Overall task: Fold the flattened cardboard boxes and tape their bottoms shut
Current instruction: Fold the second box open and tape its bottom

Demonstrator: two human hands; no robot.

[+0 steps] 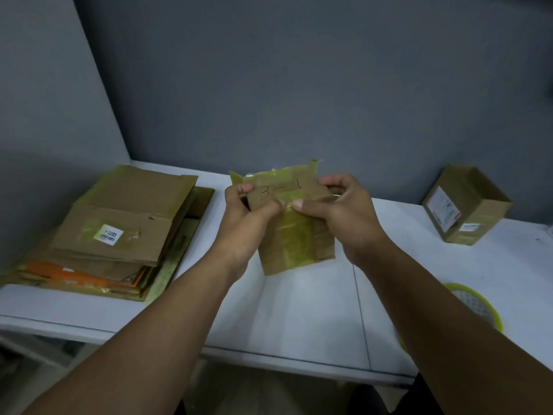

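- The left hand [250, 212] and the right hand [339, 211] both gripped a small flattened brown cardboard box [294, 235], each with fingers curled over its upper edge and a thumb pressed on the near face.
- This box was held up above the middle of the white counter [299, 319], tilted towards the camera. Yellowish clear tape covered much of it, and "3-1" was handwritten near its top.
- A stack of flattened brown cardboard boxes [119, 229] lay on the left end of the counter, well apart from the hands. The top piece bore a white barcode label under yellowish tape, and orange sheets showed near the bottom of the pile.
- An assembled brown cardboard box [466, 205] sat at the far right of the counter, near the grey wall [299, 85], with white labels on the side that faced the camera.
- A round yellow-rimmed object [478, 307] lay at the right of the counter, partly hidden by the right forearm. What it was could not be told.
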